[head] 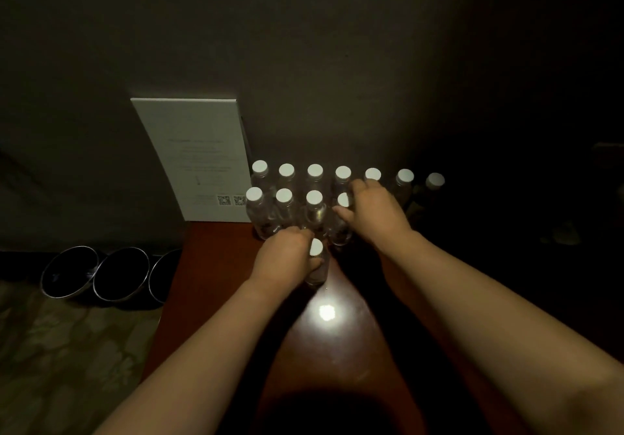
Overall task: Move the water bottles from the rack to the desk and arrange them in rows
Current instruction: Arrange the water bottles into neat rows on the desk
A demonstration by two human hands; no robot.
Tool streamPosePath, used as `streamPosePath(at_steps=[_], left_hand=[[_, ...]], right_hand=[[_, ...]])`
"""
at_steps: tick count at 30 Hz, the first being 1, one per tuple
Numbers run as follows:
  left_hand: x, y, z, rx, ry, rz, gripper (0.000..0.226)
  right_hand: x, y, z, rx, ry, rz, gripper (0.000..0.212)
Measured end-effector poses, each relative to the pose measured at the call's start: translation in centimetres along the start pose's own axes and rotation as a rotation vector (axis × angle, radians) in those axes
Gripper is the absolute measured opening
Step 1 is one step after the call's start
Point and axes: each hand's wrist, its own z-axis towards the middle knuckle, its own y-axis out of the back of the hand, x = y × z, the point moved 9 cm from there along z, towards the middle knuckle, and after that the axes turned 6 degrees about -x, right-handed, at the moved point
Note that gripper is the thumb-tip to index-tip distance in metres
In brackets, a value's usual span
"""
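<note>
Right now my left hand point(287, 255) has its grip curled round the neck of a single water bottle point(317, 266) that stands upright on the desk point(236, 266), alone in front of the others and just below its white cap point(316, 248). My right hand point(374, 213) lies over the fourth bottle of the second row point(341, 222), fingers bent round its shoulder and pinching it, with the fingertips up against a back-row cap point(372, 174). Behind these stand a back row of seven capped bottles point(315, 171) against the wall and a second row of four, touching or nearly touching each other; the far right end sinks into shadow. A white printed card point(199, 161) leans on the wall at the left, and three round dark bowls point(118, 274) sit on the floor beside the desk. I judge these bottles to be clear thin plastic, full and so moderately heavy, with smooth walls that would dent under a hard squeeze and could slide on this glossy wood. The cap and neck are the stiffest part, so holding there gives good steering, though a grip lower on the body would keep a tall bottle from tipping into its neighbours as I slide it into line.
</note>
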Motion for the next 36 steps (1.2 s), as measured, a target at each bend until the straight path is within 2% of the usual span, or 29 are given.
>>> streamPosePath(at_steps=[3, 5, 8, 10, 15, 19, 27, 36], left_hand=[[0.3, 0.4, -0.4, 0.027, -0.054, 0.054, 0.044], [1.0, 0.7, -0.9, 0.048, -0.078, 0.087, 0.047], [1.8, 1.1, -1.8, 0.071, -0.102, 0.118, 0.044], [2.2, 1.4, -2.1, 0.084, -0.102, 0.133, 0.041], [1.9, 1.5, -2.2, 0.106, -0.13, 0.135, 0.033], [1.8, 1.2, -1.7, 0.115, -0.149, 0.149, 0.033], [0.3, -0.2, 0.3, 0.14, -0.193, 0.204, 0.045], [-2.0, -1.2, 2.0, 0.145, -0.202, 0.163, 0.042]], right_hand=[[1.5, 0.1, -2.9, -0.019, 0.066, 0.064, 0.041], [2.6, -1.3, -4.7, 0.074, 0.111, 0.146, 0.038], [3.9, -4.3, -6.4, 0.282, 0.107, 0.191, 0.054], [4.4, -5.8, -6.8, 0.344, 0.086, 0.185, 0.061], [4.4, -6.5, -6.5, 0.236, 0.04, 0.157, 0.055], [3.4, -6.3, -6.8, 0.207, -0.024, 0.274, 0.047], [-3.5, -4.0, -8.8, 0.187, -0.258, 0.513, 0.038], [-9.2, -0.4, -5.0, 0.102, -0.331, 0.459, 0.037]])
